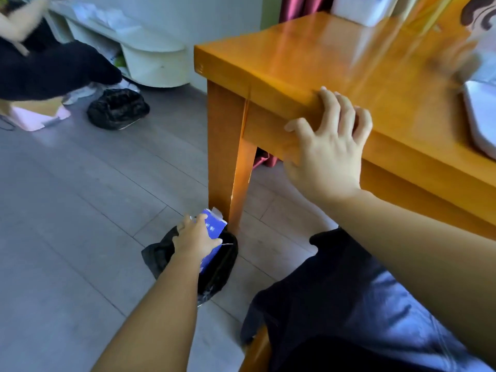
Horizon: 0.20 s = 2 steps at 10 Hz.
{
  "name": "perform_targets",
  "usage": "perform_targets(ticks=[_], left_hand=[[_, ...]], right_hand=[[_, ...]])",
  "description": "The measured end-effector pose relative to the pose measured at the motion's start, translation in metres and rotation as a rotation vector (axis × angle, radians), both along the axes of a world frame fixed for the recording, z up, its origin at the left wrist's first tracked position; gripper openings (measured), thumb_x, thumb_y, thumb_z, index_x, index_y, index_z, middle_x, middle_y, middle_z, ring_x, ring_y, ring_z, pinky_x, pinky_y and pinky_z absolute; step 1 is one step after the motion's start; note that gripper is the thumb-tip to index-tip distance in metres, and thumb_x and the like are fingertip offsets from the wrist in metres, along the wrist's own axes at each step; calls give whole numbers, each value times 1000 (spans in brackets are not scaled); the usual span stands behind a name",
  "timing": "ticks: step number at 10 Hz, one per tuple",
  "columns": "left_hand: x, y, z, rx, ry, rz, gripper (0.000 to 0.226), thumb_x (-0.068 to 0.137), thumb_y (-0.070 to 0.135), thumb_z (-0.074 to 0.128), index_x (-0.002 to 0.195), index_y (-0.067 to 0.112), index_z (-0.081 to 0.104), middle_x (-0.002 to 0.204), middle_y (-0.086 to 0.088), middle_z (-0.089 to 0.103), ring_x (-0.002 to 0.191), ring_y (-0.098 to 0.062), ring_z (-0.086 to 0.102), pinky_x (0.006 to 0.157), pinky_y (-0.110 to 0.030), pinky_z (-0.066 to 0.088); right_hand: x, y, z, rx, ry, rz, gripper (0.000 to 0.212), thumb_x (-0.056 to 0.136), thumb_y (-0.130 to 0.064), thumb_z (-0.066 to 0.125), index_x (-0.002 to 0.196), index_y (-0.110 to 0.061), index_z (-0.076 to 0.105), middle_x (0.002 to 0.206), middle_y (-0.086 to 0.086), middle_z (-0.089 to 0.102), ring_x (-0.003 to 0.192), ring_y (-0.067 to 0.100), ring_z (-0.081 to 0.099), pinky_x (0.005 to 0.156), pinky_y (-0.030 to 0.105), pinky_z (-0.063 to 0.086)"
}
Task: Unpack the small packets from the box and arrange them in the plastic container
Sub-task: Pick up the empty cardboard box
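The tabletop is glossy orange-varnished wood, thick-edged and square-cornered, on a tapering leg of the same wood. The floor is pale grey planks with a matt grain. A white, smooth container with a rounded corner lies on the tabletop at the right edge of the view, partly cut off.

By the foot of the leg stands a crumpled, shiny black plastic bag with its mouth open. The box is thin blue cardboard with pale print, its top flap torn open and white inside. Its lower end is in the bag's mouth.

The left hand grips the box from above, fingers and thumb wrapped round its sides. The right hand clasps the near edge of the tabletop, fingers curled over the top and thumb against the rail below.

Farther off on the floor lies a second black bag, beside a blurred person in dark clothes.
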<state>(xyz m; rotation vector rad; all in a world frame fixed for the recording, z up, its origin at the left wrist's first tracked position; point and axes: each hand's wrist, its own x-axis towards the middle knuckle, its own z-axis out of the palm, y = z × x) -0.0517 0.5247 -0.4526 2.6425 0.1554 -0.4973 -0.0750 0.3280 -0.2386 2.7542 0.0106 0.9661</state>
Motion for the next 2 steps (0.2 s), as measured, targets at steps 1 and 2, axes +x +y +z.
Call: perform_targets(ticks=[1,2], left_hand=[[7,1,2,-63,-9,1,57,83,38,65,133,23,42,137,-6,42,122,-31,47,97,-48,43],[19,-9,28,-175,-209,43,38,92,26,55,129,19,50,134,-5,52,115,-27,55,93,-41,48]], right_hand=[[0,1,1,8,-13,7,31,65,-23,61,96,-21,65,136,25,46,125,44,42,102,46,16],[2,0,0,21,1,14,30,67,-26,60,96,-21,65,137,25,45,126,44,41,103,47,15]])
